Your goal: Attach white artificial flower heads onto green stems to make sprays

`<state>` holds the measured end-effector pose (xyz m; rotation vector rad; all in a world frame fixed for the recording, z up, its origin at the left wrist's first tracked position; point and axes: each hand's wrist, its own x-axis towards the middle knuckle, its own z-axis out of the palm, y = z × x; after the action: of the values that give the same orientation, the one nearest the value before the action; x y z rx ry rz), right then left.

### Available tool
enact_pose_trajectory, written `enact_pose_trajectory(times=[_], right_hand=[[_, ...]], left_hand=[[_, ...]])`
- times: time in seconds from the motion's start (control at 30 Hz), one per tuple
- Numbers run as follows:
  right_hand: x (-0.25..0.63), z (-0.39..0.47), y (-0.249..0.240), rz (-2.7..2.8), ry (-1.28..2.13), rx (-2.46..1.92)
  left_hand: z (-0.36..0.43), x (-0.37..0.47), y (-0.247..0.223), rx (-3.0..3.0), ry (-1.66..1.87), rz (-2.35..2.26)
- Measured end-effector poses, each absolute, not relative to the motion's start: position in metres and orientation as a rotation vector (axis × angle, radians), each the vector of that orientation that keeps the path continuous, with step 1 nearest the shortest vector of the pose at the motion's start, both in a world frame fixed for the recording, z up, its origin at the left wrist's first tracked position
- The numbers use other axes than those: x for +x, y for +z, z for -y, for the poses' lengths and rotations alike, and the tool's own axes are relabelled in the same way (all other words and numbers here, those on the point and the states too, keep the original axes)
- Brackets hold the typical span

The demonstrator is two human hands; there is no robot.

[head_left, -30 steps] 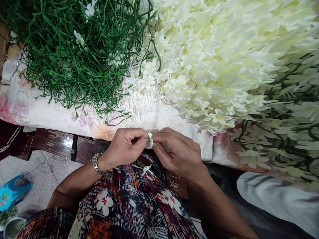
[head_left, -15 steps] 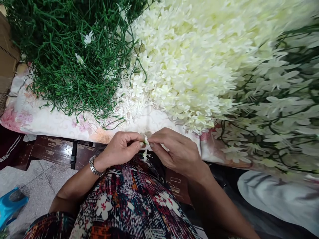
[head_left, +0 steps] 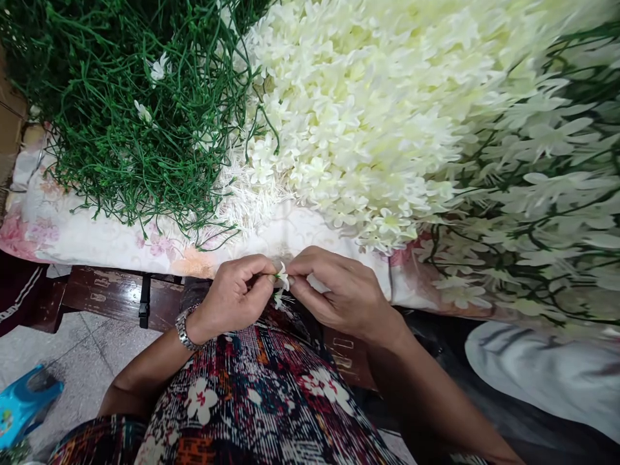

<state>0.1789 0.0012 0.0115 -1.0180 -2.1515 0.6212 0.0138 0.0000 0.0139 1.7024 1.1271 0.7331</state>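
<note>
Pinching one small white artificial flower (head_left: 282,276) between them, left hand (head_left: 231,298) and right hand (head_left: 339,294) are flanked by bare green stems (head_left: 140,123) and a cream blossom heap (head_left: 368,116) behind.

Heap of bare green stems (head_left: 140,110), upper left, on a floral cloth (head_left: 87,232). Mound of loose cream-white blossoms (head_left: 368,110), centre. Finished flowered sprays (head_left: 542,219), right, partly blurred. Dark wooden bench (head_left: 111,297) under the cloth. Blue plastic item (head_left: 24,400) on the tiled floor (head_left: 82,355), lower left.
</note>
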Motion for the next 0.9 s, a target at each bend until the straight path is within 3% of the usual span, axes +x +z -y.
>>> enact_pose_trajectory(times=[0.9], right_hand=[[0.1771, 0.0034, 0.0015, 2.185, 0.565, -1.008]], left_hand=[[-0.0023, 0.0150, 0.0076, 1.855, 0.706, -1.067]])
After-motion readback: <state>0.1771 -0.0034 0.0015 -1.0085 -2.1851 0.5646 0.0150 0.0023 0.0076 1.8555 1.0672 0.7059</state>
